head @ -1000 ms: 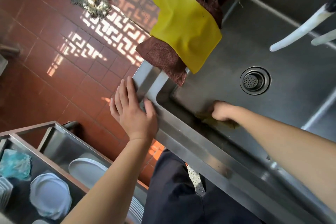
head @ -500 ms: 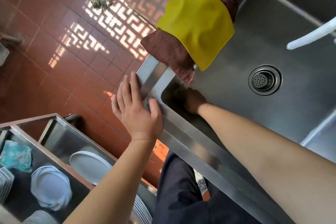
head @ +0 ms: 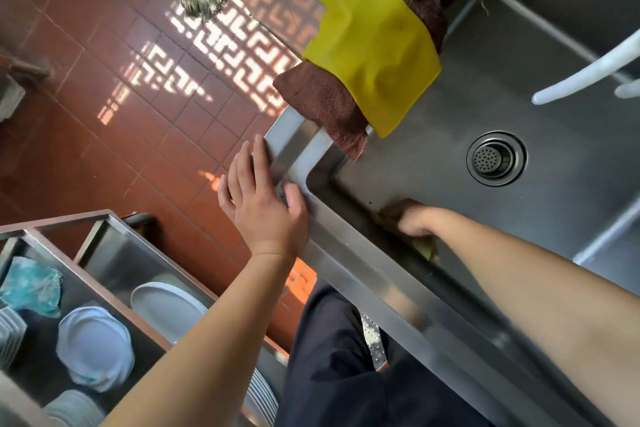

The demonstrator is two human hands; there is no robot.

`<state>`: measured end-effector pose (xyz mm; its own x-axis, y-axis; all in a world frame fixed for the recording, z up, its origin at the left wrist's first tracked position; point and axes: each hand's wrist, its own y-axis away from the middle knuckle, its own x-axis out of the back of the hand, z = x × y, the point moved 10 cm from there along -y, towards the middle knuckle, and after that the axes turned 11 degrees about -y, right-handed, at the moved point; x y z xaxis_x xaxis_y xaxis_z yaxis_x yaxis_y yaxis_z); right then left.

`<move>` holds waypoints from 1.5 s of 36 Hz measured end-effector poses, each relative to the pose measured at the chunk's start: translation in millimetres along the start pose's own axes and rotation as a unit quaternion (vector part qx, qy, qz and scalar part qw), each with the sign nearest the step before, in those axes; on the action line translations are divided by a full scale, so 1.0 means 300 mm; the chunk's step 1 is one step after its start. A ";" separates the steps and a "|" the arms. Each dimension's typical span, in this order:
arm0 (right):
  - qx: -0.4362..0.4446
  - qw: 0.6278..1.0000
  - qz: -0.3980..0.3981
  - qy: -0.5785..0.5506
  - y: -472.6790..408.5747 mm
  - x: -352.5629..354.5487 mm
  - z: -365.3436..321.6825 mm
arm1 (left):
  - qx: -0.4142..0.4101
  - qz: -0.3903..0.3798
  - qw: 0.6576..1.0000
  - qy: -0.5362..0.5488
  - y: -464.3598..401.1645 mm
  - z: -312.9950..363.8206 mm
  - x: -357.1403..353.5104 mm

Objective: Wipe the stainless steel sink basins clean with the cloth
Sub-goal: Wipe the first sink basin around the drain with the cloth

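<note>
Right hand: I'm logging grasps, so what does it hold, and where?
The right hand presses a mostly hidden cloth against the basin's near wall; the grip point cannot be told.

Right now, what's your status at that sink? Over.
Left hand flat on sink rim, bracing. Right hand pressing cloth along basin's near wall. Yellow cloth and brown towel draped over far corner, clear of the wiping.

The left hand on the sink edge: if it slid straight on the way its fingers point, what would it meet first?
Probably the brown cloth draped over the sink rim, beyond the left hand.
</note>
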<state>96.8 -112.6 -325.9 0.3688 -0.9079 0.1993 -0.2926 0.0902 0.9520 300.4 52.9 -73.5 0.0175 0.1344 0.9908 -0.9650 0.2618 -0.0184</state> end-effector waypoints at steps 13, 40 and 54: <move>0.006 0.984 0.133 -0.121 0.125 0.230 0.180 | 0.005 -0.018 1.000 -0.006 -0.001 0.002 0.004; 0.099 0.991 0.010 0.090 -0.017 -0.013 -0.082 | 0.002 -0.003 1.000 0.005 0.000 -0.002 0.001; 0.063 0.970 0.233 0.035 -0.015 0.425 -0.053 | -0.001 0.003 1.000 0.004 -0.001 -0.001 -0.001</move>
<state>159.1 -222.2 -301.0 0.2279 -0.7505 0.6203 -0.5455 0.4293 0.7198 300.7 53.2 -74.0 0.0142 0.1438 0.9895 -0.9644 0.2634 -0.0244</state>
